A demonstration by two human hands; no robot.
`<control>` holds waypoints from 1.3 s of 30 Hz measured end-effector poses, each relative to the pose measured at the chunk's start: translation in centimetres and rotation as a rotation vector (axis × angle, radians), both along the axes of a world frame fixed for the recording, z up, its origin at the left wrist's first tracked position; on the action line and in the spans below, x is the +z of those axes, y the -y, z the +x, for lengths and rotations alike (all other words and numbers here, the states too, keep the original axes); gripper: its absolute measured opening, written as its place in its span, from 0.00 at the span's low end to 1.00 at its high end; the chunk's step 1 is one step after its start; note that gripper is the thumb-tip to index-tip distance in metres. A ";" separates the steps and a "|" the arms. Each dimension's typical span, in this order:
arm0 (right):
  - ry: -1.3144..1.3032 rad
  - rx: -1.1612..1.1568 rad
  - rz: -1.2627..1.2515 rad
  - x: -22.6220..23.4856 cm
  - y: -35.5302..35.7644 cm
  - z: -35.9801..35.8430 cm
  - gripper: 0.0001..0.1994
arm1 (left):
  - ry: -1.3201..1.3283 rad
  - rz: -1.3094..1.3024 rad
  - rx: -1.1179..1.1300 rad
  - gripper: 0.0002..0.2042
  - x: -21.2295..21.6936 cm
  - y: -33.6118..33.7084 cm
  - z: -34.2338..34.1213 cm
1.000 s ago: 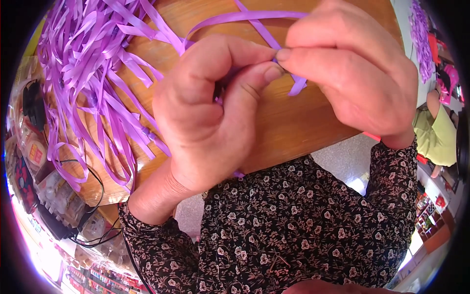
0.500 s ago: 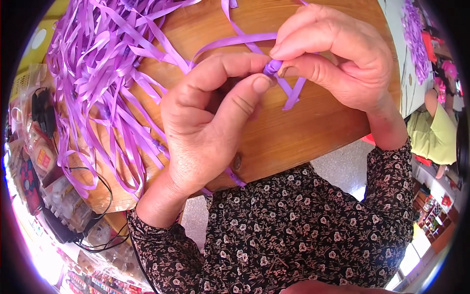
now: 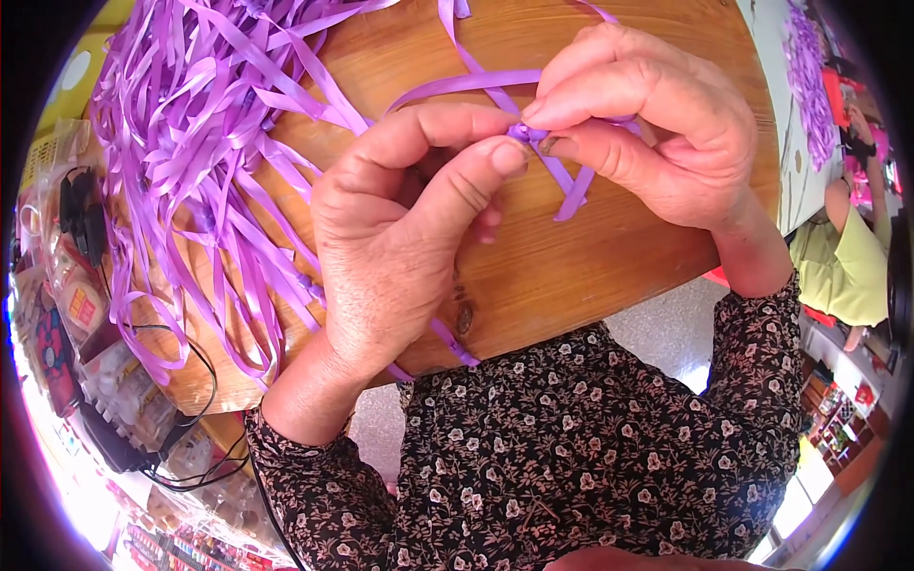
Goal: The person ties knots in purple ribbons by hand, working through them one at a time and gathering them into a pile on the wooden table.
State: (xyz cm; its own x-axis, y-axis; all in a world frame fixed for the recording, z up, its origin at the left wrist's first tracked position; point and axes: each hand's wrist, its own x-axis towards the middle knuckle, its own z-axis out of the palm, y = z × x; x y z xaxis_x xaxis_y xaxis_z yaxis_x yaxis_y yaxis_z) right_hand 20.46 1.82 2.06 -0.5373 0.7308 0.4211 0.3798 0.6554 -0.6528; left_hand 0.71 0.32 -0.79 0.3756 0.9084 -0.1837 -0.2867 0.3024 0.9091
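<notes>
Partly hidden — ribbon knot [image 3: 526, 132] between fingertips [image 3: 505, 157]

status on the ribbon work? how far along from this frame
Done: cannot tell; no plainly finished piece shows. In hand: the left hand and right hand pinch a small knot in one purple ribbon strip, its tails hanging over the wooden table. Left: a big loose pile of purple ribbon strips lies at the person's left, apparently unworked. Early or midway, at a guess.
</notes>
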 end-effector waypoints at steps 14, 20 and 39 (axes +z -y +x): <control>0.019 -0.112 -0.281 2.6 0.0 0.1 0.10 | 0.085 -0.052 0.068 0.10 -0.2 -0.4 0.5; -0.037 -0.132 -0.335 2.1 0.1 0.2 0.11 | 0.004 -0.113 -0.007 0.10 -0.1 -0.5 0.0; 0.059 0.026 0.268 -1.9 0.5 -0.7 0.13 | -0.157 0.055 -0.201 0.04 0.0 -0.5 -1.0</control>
